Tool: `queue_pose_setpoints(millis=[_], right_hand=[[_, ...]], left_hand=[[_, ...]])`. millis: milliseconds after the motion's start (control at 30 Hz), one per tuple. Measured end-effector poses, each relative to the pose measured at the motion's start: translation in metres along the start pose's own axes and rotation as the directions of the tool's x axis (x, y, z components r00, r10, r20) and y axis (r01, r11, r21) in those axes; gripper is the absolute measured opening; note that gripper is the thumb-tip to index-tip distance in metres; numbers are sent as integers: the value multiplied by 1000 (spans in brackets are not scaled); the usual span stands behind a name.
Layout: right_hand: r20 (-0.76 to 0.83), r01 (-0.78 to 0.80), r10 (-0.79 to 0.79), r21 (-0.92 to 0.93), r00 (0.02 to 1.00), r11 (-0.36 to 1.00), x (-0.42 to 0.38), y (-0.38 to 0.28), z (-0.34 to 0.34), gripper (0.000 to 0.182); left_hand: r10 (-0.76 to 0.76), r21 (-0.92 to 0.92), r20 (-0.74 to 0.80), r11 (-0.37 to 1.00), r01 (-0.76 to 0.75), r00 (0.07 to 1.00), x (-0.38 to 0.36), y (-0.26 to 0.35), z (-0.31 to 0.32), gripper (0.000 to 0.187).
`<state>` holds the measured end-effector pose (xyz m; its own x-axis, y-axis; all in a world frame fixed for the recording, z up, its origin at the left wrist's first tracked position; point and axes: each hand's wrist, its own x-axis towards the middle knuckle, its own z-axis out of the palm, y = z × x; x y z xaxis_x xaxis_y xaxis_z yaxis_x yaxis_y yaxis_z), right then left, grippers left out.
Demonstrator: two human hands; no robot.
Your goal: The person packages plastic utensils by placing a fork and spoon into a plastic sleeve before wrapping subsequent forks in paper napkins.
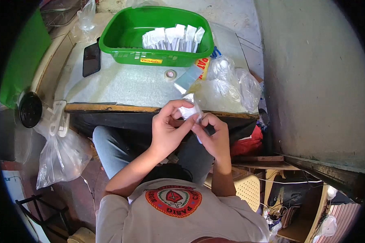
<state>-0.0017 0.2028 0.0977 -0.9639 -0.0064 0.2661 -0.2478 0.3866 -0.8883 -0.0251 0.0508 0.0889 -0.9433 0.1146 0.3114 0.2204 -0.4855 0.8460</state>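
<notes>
Left hand (167, 128) and right hand (215, 138) meet at the desk's near edge, in front of the green basin (178, 60) and well apart from it. Between them they hold a small clear packet (188, 111) with something white in it. The left hand is curled, its fingers bent over the packet and its thumb pressing the lower part; the right hand is closed narrowly, thumb and fingers pinching at that same lower part.

Inside the basin, a row of white packets (175, 39) leans together toward the right side. To the basin's left, a dark phone (91, 60) lies flat on the desk (121, 87). Just in front of the basin sits a roll of tape (170, 75), and beside that, further right, some flat clear plastic (188, 79). A yellow and red printed wrapper (203, 67) pokes out by the basin's front right corner, next to crumpled clear bags (223, 83) that spread along the desk's right side.
</notes>
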Motion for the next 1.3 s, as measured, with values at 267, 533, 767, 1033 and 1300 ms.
queue_pose_setpoints(millis=[267,533,767,1033,1300], right_hand=[[-25,83,-83,-1,996,997,2,-7,-3,16],[-7,-4,3,-82,1000,997,-2,1,-7,21],[16,-5,1,218,1000,976,1,0,-1,25],[23,-37,35,96,999,995,2,-4,5,22],[45,-61,52,259,998,964,2,0,6,20]], left_hand=[[20,-3,-42,1000,-20,999,2,2,-3,33],[78,-5,-75,997,-79,994,7,2,-8,31],[15,-26,-43,1000,-16,999,11,3,-9,35],[-50,-34,-49,998,48,998,7,-2,-10,38],[-80,-17,-2,997,80,997,6,-10,-17,39]])
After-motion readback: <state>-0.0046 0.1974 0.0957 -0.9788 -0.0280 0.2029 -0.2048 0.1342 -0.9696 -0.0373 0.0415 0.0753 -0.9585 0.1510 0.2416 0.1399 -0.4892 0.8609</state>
